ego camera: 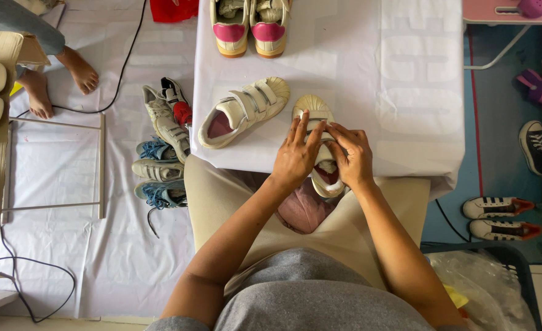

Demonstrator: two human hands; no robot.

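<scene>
Left hand and right hand bent over cream shoe at desk near edge, fingers pinching its strap. Matching shoe lies beside.

Beyond the two hands, left hand and right hand, four sneakers sit on the table: two strap sneakers and two pink-heeled sneakers.

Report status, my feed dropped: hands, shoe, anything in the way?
Left hand and right hand both on strap shoe at table edge. Its mate lies beside, apart. Nothing blocking.
</scene>
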